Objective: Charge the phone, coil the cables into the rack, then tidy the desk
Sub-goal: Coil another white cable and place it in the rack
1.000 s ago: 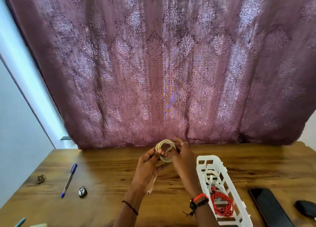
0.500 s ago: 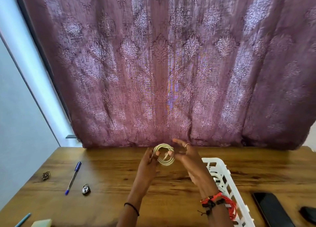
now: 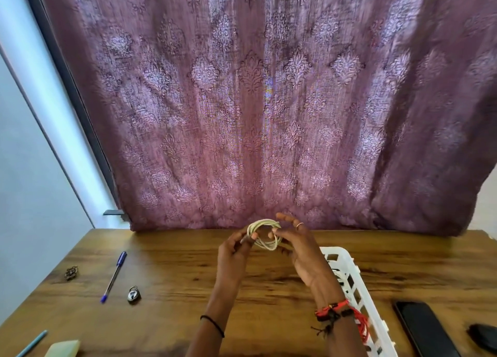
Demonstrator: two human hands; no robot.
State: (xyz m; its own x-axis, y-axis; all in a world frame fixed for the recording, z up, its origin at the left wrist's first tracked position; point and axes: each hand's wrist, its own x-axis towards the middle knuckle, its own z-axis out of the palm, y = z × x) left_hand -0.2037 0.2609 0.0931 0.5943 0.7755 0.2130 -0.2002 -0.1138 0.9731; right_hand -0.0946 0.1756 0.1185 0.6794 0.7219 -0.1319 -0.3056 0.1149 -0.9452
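The left hand pinches the left side of the coiled white cable and the right hand pinches its right side, other fingers spread, above the tabletop. The right forearm hides much of the white rack below that hand; a red cable peeks out. Farther right, the phone is cut off by the frame edge. Bare wood lies left of the left hand, before the pen and padlock.

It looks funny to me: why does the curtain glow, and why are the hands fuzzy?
Head view: daylight comes through the curtain from behind, so it glows; the left hand and right hand, holding the coiled cable, look slightly motion-blurred.
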